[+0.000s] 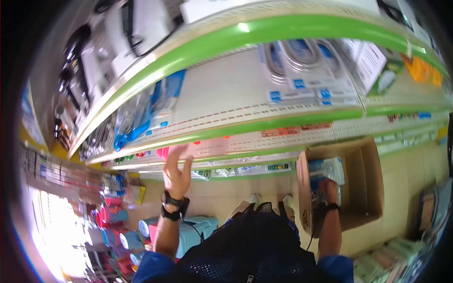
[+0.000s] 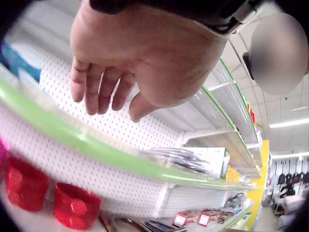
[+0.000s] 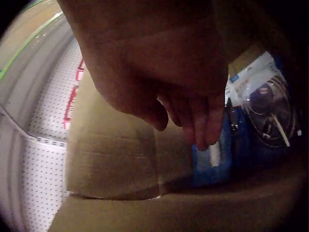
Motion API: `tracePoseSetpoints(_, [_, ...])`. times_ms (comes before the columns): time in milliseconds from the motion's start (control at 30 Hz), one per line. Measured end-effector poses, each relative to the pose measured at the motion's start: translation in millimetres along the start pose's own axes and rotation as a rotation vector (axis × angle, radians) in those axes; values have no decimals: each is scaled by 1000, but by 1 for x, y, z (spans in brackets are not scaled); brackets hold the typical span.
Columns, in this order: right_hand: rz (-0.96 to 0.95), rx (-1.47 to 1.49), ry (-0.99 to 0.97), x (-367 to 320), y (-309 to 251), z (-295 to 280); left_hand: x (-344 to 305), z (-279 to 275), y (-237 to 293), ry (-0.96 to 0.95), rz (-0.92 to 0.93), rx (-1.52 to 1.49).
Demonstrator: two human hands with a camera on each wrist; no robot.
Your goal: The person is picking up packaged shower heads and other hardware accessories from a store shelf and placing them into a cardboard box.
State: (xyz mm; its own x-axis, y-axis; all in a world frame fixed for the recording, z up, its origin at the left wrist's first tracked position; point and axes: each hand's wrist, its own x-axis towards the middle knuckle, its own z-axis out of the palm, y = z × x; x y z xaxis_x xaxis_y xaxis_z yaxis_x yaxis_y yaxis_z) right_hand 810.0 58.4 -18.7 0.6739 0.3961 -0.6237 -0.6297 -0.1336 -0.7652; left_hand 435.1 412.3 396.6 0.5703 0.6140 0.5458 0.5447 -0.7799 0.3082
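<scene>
My left hand (image 1: 176,174) is raised at the front edge of the shelf (image 1: 245,129), holding nothing. In the left wrist view that hand (image 2: 145,58) has loosely extended fingers, with the perforated back panel (image 2: 159,133) behind them. My right hand (image 1: 329,189) is inside a cardboard box (image 1: 370,188), at blue-and-white packages (image 1: 334,170). The right wrist view shows the right hand (image 3: 159,67) with fingers pointing down at a blue package (image 3: 212,169); whether they touch it is unclear. Beside it lies a clear pack with a coiled item (image 3: 273,113).
Packaged coiled hoses (image 1: 297,56) and a white-green box (image 1: 377,68) stand on the shelf, right of blue packs (image 1: 160,101). Red containers (image 2: 77,205) sit on a lower shelf. A light-blue bin (image 1: 200,228) and colourful buckets (image 1: 113,214) stand on the left. A person (image 2: 279,53) appears at upper right.
</scene>
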Motion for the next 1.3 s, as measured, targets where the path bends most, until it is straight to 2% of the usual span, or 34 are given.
tracePoseSetpoints(100, [-74,-45,-8,-32,-42,17,40,-26,-25,142,74,157])
tracePoseSetpoints(167, [-123,-48,-8,-49,-59,28,56,-26,-55,200,33,204])
tracePoseSetpoints(267, [-202,-8,8,-71,-72,40,70,-12,-100,160,-6,297])
tracePoseSetpoints(333, [-232,-15,-3,-86,-77,47,75,6,-131,1,-37,460])
tracePoseSetpoints(367, [-244,-6,1,-95,-80,53,78,7,-137,15,-42,457])
tracePoseSetpoints(433, [-254,-26,36,-115,-84,66,85,8,-146,-107,-25,483])
tracePoseSetpoints(633, [-306,-103,-32,-155,-89,93,106,8,-176,-84,57,537])
tracePoseSetpoints(667, [-325,-156,-31,-160,-91,98,111,10,-176,27,75,469])
tracePoseSetpoints(700, [-331,-157,-26,-161,-91,100,112,10,-175,31,78,463])
tracePoseSetpoints(733, [-342,-162,-57,-161,-92,102,114,10,-175,117,144,451])
tracePoseSetpoints(767, [-351,-167,-87,-163,-92,105,117,6,-172,202,210,438])
tracePoseSetpoints(800, [-356,-166,-82,-168,-95,110,117,-1,-157,205,213,433])
tracePoseSetpoints(867, [-306,-90,-151,-184,-112,126,111,-13,-110,41,-144,323])
tracePoseSetpoints(900, [-310,-92,-146,-190,-119,133,105,-12,-99,42,-143,317])
tracePoseSetpoints(967, [-307,-39,-309,-200,-132,149,91,-9,-81,263,182,143])
tracePoseSetpoints(1000, [-310,-41,-305,-209,-141,159,83,-9,-68,270,206,103])
tracePoseSetpoints(1067, [-292,-51,-471,-228,-160,182,66,-4,-51,293,300,34])
tracePoseSetpoints(1100, [-291,-53,-467,-233,-166,192,59,-5,-38,270,357,31])
tracePoseSetpoints(1167, [-301,-128,-657,-242,-177,213,40,-2,-15,223,421,3])
tracePoseSetpoints(1200, [-300,-130,-652,-246,-182,225,32,-1,-5,221,420,-1])
tracePoseSetpoints(1267, [-183,-87,-805,-251,-188,252,18,1,14,189,507,4])
tracePoseSetpoints(1300, [-182,-83,-800,-249,-186,264,8,7,20,185,511,0])
